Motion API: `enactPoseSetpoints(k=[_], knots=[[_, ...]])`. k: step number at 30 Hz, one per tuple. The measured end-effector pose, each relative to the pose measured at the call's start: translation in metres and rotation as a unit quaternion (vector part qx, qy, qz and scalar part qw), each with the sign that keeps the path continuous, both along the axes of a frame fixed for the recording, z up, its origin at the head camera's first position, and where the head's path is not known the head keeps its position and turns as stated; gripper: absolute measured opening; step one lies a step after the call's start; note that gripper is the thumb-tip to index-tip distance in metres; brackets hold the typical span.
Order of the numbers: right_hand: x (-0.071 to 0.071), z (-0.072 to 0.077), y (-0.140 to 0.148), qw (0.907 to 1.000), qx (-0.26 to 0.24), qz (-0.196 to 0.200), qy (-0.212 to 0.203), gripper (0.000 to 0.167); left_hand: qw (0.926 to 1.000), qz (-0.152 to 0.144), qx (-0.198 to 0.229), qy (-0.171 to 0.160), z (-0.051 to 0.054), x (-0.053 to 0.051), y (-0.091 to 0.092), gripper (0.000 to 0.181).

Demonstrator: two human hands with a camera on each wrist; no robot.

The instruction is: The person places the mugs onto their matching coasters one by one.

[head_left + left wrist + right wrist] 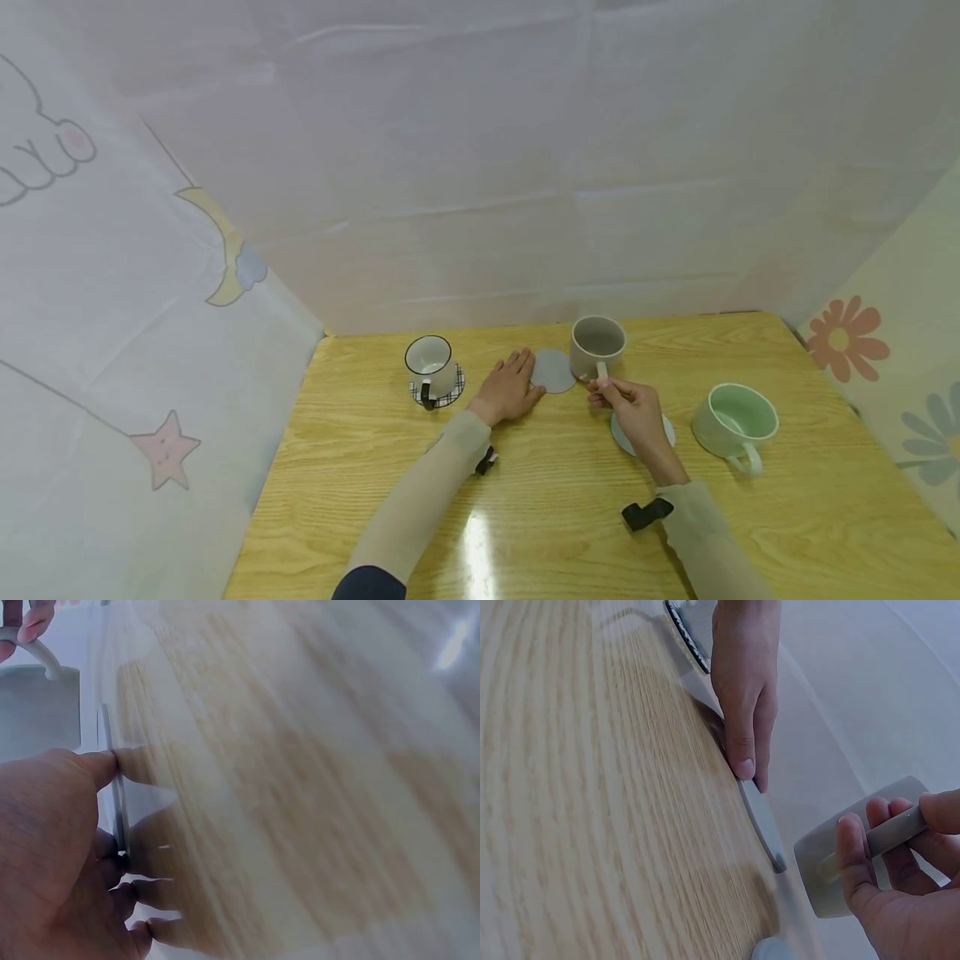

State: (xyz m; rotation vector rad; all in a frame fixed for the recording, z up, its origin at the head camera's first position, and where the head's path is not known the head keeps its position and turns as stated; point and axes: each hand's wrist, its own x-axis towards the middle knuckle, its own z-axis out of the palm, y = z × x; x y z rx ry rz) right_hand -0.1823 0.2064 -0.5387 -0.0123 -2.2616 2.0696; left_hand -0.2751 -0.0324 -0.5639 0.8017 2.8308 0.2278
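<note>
A taupe mug [597, 340] is at the back of the table, its handle pinched by my right hand [633, 412]. In the right wrist view, a small gap seems to separate the mug's base from the tabletop. Just left of this mug lies a round grey coaster [553, 372]. My left hand [508, 390] rests beside that coaster, fingers extended on the table, and its thumb touches the coaster's edge [118, 802]. Below my right hand is a pale round coaster [625, 436], partly hidden by the wrist.
A white mug with a dark rim [429, 358] stands on a checked coaster [460, 385] at the left. A pale green mug [723, 425] stands directly on the wooden table [555, 517] at the right. Printed cloth [480, 208] hangs behind and on both sides.
</note>
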Motion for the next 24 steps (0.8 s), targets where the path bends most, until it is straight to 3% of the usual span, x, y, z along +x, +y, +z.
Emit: enactPoseSetpoints(k=[9, 18, 24], knots=[[-0.001, 0.000, -0.005, 0.9999, 0.003, 0.014, 0.002, 0.044, 0.9998, 0.008, 0.000, -0.019, -0.003, 0.000, -0.001, 0.075], [-0.004, -0.001, -0.011, 0.9997, 0.010, 0.019, 0.005, 0.043, 0.9999, 0.011, -0.004, -0.001, -0.004, 0.001, -0.002, 0.075], [-0.006, -0.002, -0.015, 0.9998, 0.009, 0.018, 0.008, 0.042, 1.0000, 0.006, -0.002, 0.007, 0.001, 0.001, -0.001, 0.074]])
